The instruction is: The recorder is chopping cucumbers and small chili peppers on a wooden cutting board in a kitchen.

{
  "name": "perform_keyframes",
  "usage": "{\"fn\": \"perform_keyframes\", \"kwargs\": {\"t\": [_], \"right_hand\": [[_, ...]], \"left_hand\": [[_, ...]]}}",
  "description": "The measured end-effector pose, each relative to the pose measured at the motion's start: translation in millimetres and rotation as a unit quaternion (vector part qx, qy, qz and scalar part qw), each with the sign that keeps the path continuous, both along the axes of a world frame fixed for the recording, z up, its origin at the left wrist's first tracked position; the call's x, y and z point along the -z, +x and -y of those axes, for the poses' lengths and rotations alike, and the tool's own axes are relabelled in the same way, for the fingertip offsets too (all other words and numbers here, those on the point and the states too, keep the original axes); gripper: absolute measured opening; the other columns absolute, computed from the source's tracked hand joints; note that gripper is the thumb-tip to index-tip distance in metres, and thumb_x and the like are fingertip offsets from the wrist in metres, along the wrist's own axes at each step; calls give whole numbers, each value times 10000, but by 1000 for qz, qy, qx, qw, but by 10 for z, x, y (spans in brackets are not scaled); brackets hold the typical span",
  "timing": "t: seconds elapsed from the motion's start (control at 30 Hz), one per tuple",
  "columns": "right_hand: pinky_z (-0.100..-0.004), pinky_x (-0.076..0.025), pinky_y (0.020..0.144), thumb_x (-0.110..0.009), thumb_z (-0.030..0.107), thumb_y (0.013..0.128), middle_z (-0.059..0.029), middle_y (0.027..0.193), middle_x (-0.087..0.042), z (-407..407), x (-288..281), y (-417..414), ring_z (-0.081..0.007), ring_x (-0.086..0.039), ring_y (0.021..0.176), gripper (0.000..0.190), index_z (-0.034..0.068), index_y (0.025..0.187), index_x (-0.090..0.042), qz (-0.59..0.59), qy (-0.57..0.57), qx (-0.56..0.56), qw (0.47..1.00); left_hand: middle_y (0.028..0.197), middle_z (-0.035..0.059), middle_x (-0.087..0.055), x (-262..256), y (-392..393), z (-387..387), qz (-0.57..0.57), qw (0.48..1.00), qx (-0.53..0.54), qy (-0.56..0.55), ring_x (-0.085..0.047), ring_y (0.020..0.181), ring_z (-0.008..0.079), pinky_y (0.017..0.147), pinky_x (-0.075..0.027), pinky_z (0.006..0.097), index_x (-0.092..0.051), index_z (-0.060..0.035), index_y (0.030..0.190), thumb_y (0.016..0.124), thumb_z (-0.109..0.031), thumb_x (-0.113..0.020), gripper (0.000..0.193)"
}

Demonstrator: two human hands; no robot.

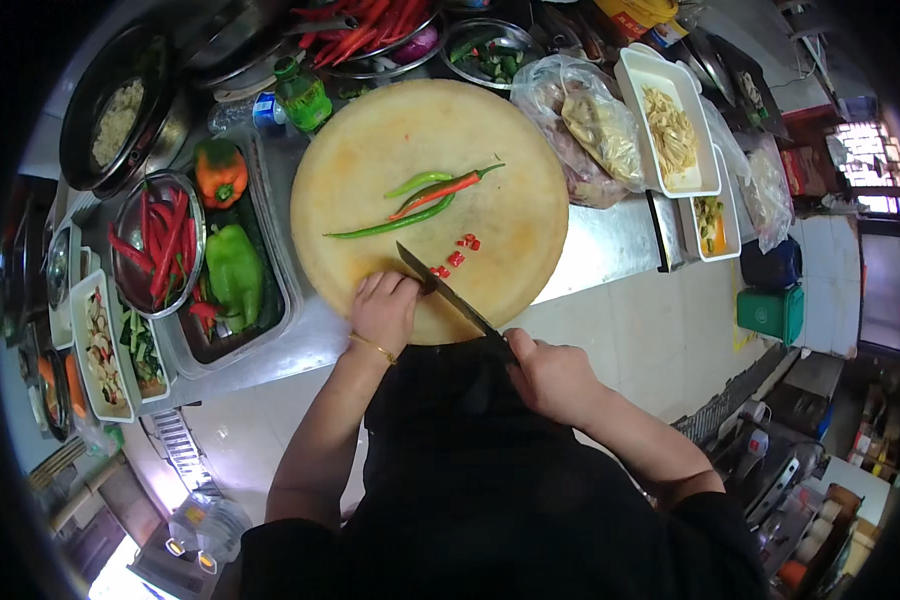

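My right hand (pixel 559 375) grips the handle of a kitchen knife (pixel 454 296), its dark blade slanting up and left across a round cutting board (pixel 360 150). Curled at the board's near edge, my left hand (pixel 385 307) has its fingertips close to the blade. A dark reddish piece (pixel 427 285) shows at those fingertips, mostly hidden. Small cut bits of red chili (pixel 457 259) lie just beyond the blade. Farther up rest a red chili pepper (pixel 439 193), a long green chili pepper (pixel 390 226) and a short light-green chili (pixel 418 182).
Left of the board, a plastic tub (pixel 292 300) holds a green bell pepper (pixel 234 274) and an orange bell pepper (pixel 221 174). A metal bowl of red chilies (pixel 124 289) overlaps it. A green-capped bottle (pixel 303 97) stands behind. At right are bagged food (pixel 570 169) and a white tray (pixel 667 184).
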State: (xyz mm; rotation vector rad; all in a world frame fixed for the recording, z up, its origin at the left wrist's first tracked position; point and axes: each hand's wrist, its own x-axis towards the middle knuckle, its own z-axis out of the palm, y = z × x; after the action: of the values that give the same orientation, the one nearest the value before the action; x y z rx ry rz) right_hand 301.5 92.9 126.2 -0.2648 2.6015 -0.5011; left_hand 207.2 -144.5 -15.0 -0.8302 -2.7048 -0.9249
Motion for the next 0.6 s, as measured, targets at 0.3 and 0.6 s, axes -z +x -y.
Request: {"fn": "perform_keyframes", "kwargs": {"t": [0.3,0.6], "right_hand": [[-494,-534,596,-609,192,929,-168,807,-670,12,-21,19,-381,-673,701,329,44,1181,-458,-4,-17,10,1000],[-506,-503,682,-616,152,934,-235,757,-617,-49,77,-72,-445,-637,753,315,22,1164,-444,77,-141,98,982]], "left_hand": [[866,68,-611,-24,-15,-4,22,1000,-15,-12,-596,892,295,827,-470,424,-675,-119,877,806,-94,-675,76],[871,40,-645,-121,-74,-14,11,1000,-5,-18,-611,908,266,846,-457,391,-667,-141,851,794,-126,-687,63]]}}
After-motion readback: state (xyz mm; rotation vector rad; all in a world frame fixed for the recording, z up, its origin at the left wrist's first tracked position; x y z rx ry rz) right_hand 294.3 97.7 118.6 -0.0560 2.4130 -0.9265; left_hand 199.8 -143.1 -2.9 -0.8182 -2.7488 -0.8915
